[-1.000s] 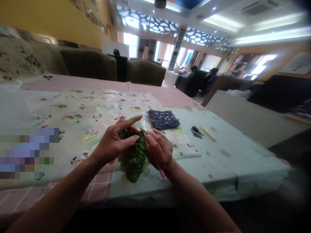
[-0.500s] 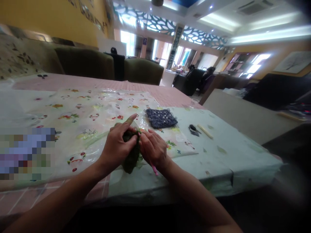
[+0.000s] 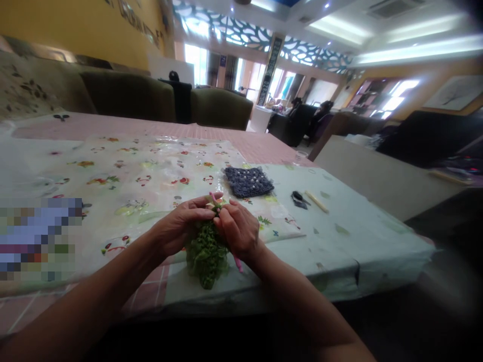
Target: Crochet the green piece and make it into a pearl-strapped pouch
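A green crocheted piece (image 3: 207, 254) hangs below my two hands, its top edge pinched between them. My left hand (image 3: 184, 221) grips that edge between thumb and fingers. My right hand (image 3: 239, 229) is closed round a pink crochet hook (image 3: 238, 263); the hook's lower end sticks out under the palm and its tip shows above the fingertips, at the top of the green piece. The fingertips of both hands nearly meet. Beyond them a dark blue-grey knitted piece with white beads (image 3: 249, 182) lies flat on the table.
Black scissors (image 3: 299, 199) and a pale stick (image 3: 317, 201) lie to the right on the light green cover (image 3: 339, 251). A clear cup (image 3: 301, 157) stands at the far edge. Chairs (image 3: 221, 108) line the table's far side. A blurred-out item is at the left.
My left hand has turned and its index finger has come down. The green piece now hangs lower and more spread out below the hands. The hook's tip has come into view.
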A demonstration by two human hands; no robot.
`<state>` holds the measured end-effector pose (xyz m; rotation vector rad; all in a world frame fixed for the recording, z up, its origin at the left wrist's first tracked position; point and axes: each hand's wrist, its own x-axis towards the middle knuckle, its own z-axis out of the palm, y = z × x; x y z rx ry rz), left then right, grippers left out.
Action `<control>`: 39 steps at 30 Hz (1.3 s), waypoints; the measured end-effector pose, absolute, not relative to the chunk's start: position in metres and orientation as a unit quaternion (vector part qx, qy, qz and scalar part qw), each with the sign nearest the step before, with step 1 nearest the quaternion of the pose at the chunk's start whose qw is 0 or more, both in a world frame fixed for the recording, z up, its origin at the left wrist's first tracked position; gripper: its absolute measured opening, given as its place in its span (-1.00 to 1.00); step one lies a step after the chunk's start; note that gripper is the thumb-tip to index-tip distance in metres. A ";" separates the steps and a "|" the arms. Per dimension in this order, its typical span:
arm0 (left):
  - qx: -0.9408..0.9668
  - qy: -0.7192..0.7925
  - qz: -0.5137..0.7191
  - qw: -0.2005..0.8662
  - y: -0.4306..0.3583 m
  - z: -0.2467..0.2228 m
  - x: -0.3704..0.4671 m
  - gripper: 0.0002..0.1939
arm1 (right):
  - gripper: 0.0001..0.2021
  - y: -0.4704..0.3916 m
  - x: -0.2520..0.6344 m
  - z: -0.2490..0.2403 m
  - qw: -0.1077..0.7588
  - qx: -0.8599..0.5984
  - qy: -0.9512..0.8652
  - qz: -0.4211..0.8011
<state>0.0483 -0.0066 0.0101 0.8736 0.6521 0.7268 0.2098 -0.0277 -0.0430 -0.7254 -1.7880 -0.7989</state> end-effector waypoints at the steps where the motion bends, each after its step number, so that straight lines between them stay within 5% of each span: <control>1: 0.405 0.294 0.328 0.801 -0.006 0.011 0.047 -0.39 | -0.88 -0.027 0.213 -0.042 0.505 -0.280 -0.749 -0.324; 13: 0.439 0.306 0.380 0.755 0.003 0.020 0.035 -0.20 | -0.85 -0.029 0.222 -0.035 0.573 -0.253 -0.777 -0.063; 27: 0.496 0.305 0.389 0.714 0.007 0.017 0.032 -0.35 | -0.83 -0.032 0.230 -0.025 0.595 -0.238 -0.751 0.159; 32: 0.527 0.281 0.327 0.733 0.003 0.011 0.034 -0.37 | -0.87 -0.028 0.224 -0.036 0.601 -0.278 -0.749 0.032; 37: 0.647 0.305 0.355 0.602 0.002 0.010 0.036 -0.69 | -0.92 -0.027 0.219 -0.043 0.628 -0.323 -0.704 -0.077; 39: 0.669 0.310 0.371 0.564 0.002 0.012 0.036 -0.52 | -0.90 -0.028 0.218 -0.043 0.632 -0.341 -0.692 -0.074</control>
